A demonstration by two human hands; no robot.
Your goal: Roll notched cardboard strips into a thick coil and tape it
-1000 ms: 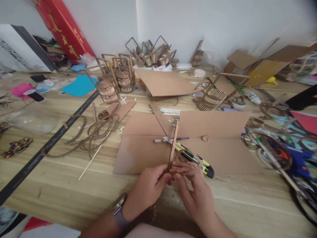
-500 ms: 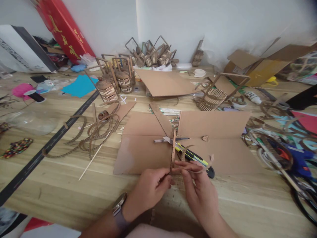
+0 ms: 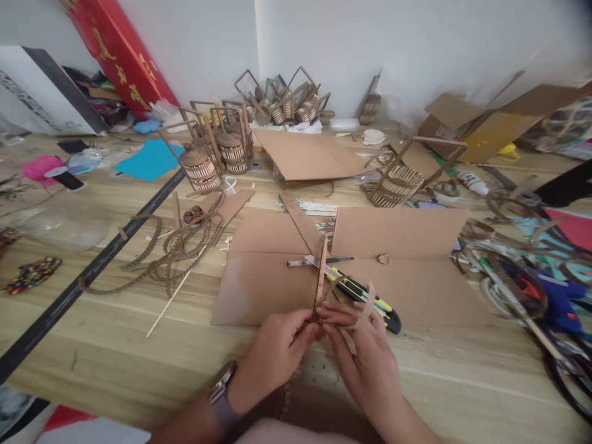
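My left fingers (image 3: 301, 318) hide the near end of the cardboard strip (image 3: 321, 268); whether my right fingers (image 3: 342, 317) close on it, I can't tell. The pale sliver (image 3: 368, 303) beside them is blurred. My view crops the white box (image 3: 28, 92) at left.

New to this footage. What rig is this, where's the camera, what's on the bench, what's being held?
No machine here: these are a person's bare hands. One camera worn on the head takes every picture, looking forward and down. The left hand, with a watch at its wrist, pinches the near end of a narrow cardboard strip. The right hand has its fingertips at that same end; whether they grip it is hidden. On the wooden table lie brown cardboard, a yellow-and-black utility knife and a bright blue sheet. Small slatted buckets stand farther back.
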